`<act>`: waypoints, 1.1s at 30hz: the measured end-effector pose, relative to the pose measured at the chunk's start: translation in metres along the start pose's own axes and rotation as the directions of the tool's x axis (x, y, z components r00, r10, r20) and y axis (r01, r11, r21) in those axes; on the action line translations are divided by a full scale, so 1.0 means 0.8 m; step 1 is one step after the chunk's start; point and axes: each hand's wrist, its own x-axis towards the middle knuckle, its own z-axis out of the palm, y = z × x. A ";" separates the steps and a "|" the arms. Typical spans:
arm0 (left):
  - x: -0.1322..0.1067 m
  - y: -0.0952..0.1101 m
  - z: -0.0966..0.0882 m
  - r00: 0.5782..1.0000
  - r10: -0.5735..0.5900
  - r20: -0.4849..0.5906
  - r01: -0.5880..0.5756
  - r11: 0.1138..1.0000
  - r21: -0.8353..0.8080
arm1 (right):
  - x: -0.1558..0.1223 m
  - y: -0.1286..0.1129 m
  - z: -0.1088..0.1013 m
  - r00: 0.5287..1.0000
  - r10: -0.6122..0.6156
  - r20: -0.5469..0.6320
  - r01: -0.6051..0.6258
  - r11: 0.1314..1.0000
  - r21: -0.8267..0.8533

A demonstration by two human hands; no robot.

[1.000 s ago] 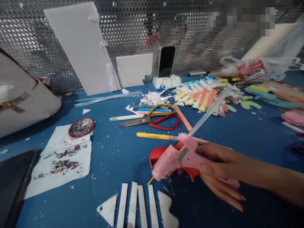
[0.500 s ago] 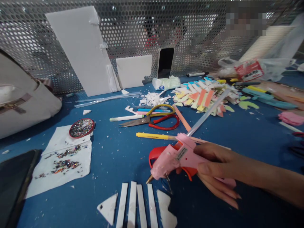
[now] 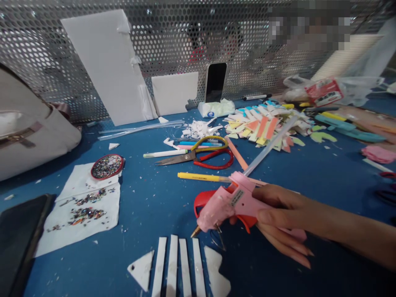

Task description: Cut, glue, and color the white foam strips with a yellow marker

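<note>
My right hand (image 3: 278, 222) is wrapped round the handle of a pink hot glue gun (image 3: 216, 208), with a long clear glue stick (image 3: 269, 148) sticking out of its back end. The brass nozzle points down and left, close to the tops of several white foam strips (image 3: 186, 266). Left of the strips lies a white triangular piece (image 3: 142, 270) with a dark dot; a wavy-edged white piece (image 3: 215, 270) lies to their right. A red part (image 3: 206, 202) shows behind the gun. My left hand is out of view.
Red-and-yellow-handled scissors (image 3: 198, 154) and a yellow marker (image 3: 198, 177) lie beyond the gun. Colourful paper strips (image 3: 262, 126) are heaped behind. A dish of beads (image 3: 107, 166) sits on white paper (image 3: 66, 231) at left, near a dark tablet (image 3: 24, 239). Perforated metal (image 3: 173, 45) closes the back.
Almost nothing differs. The hand and glue gun stay in nearly the same place over the foam strips, with only a slight shift of the whole view.
</note>
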 end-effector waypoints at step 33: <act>-0.002 0.007 -0.017 0.994 -0.047 0.094 0.050 0.998 -0.032 | 0.001 -0.007 0.002 0.999 -0.033 -0.026 0.032 0.998 -0.053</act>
